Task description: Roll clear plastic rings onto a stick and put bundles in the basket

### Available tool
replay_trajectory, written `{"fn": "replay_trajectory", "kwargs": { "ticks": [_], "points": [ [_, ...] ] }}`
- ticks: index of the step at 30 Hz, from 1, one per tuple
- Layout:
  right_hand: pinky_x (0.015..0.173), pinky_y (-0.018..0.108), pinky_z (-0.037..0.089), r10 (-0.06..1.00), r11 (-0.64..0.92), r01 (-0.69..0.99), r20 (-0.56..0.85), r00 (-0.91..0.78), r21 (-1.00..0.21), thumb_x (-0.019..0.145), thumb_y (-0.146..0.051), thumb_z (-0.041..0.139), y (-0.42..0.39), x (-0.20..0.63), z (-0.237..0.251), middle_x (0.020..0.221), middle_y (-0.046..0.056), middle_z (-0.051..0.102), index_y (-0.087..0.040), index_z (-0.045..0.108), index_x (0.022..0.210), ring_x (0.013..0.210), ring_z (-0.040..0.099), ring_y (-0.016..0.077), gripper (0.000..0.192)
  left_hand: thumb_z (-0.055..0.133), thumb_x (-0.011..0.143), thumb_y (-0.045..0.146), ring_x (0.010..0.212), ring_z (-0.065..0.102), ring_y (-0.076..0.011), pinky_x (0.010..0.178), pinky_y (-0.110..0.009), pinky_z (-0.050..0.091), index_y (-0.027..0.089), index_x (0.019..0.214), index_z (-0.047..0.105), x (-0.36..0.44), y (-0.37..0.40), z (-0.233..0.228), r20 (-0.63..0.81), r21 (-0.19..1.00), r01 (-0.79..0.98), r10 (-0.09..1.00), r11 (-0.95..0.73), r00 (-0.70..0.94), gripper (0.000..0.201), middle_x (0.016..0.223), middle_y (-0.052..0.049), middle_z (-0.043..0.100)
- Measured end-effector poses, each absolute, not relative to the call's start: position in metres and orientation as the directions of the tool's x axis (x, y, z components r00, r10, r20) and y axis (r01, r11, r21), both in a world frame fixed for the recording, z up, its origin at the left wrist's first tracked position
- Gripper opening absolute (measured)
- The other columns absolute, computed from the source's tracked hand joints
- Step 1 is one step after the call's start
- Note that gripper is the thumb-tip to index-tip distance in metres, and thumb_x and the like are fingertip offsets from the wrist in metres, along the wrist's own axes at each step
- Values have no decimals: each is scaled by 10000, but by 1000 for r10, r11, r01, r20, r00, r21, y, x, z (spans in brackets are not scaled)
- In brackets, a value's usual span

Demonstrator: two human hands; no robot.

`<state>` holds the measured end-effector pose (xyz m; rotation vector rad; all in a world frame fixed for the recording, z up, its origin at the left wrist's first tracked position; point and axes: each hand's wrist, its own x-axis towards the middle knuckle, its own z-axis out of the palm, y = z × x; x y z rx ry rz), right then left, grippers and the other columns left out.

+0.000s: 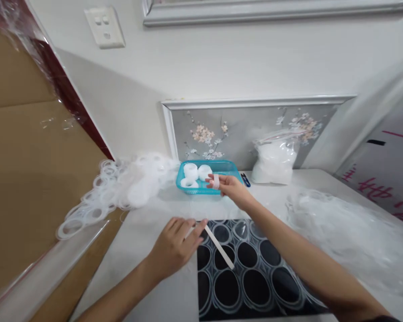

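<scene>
hands apart mid-frame: right hand (233, 189) holds small white band (216, 181) near rectangular turquoise plastic basket (223, 164); left hand (174, 243) touches flat white strip (219, 247), grip unclear.

No words, brands or numbers I can read. Only writing I've got: pinkish-red hand-drawn strokes (375, 188) on the grey panel (389, 158), over to my right. Clusters of upright lines, some crossed by a slash, look like tally marks; I can't make out a count. Lowest cluster runs up to my view's edge. Above, same panel: one thin red line (399, 135), plus a short red dash, nothing legible.
</scene>
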<state>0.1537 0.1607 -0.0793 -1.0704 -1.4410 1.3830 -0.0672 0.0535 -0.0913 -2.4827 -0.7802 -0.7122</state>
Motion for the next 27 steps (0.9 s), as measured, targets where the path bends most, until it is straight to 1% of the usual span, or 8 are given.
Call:
{"fn": "replay_trajectory", "kwargs": {
  "ticks": [3,5,6,8,12,15,23,27],
  "points": [
    [540,187,411,955,107,346,-1,-297,-932,896,-385,580,231,152,-80,1080,111,735,-164,606,1283,993,677,208,446,495,968,260,810,609,-200,727,-351,497,107,1250,550,-83,39,-128,549,-68,602,474,-795,689,325,945,-106,646],
    [593,190,441,930,207,583,-26,-365,-786,931,-377,519,274,146,-79,1048,112,744,-150,625,1254,958,683,194,409,457,988,286,797,607,-188,731,-343,499,113,1225,557,-89,32,-152,588,46,589,499,-807,637,310,914,-98,648],
    [619,191,451,918,251,669,-48,-394,-700,931,-371,517,292,143,-78,1018,114,749,-139,649,1215,930,686,188,390,441,993,292,771,603,-179,713,-333,497,113,1213,557,-91,30,-162,615,74,558,479,-826,627,307,897,-93,650],
    [657,200,462,903,298,768,-95,-420,-567,897,-341,567,324,137,-77,933,119,757,-112,703,1108,864,690,184,340,442,992,333,718,587,-170,651,-316,483,114,1184,562,-92,30,-176,657,106,497,436,-861,615,315,856,-81,651],
    [663,232,469,883,316,840,-186,-430,-442,780,-247,671,363,131,-80,773,112,745,-86,756,928,728,682,195,235,444,995,340,691,575,-168,623,-313,454,123,1144,561,-88,36,-183,670,169,494,467,-853,577,288,810,-72,649],
    [648,242,470,857,345,866,-254,-448,-362,741,-225,687,377,128,-85,721,96,734,-101,765,892,683,673,197,211,437,996,350,677,573,-164,614,-307,437,128,1135,563,-86,39,-184,673,187,494,477,-849,565,291,795,-67,647],
    [676,235,474,842,405,874,-262,-471,-269,727,-192,664,385,119,-102,844,113,749,-114,755,934,781,676,206,239,420,997,405,683,579,-163,624,-295,420,139,1127,573,-85,43,-195,674,192,496,482,-846,560,334,804,-67,641],
    [728,246,482,848,412,873,-241,-473,-263,693,-123,633,384,117,-109,919,121,751,-114,759,920,873,672,230,259,449,984,415,647,553,-157,595,-287,397,144,1040,602,-85,45,-196,681,194,477,468,-857,563,317,774,-58,628]
  ]
}}
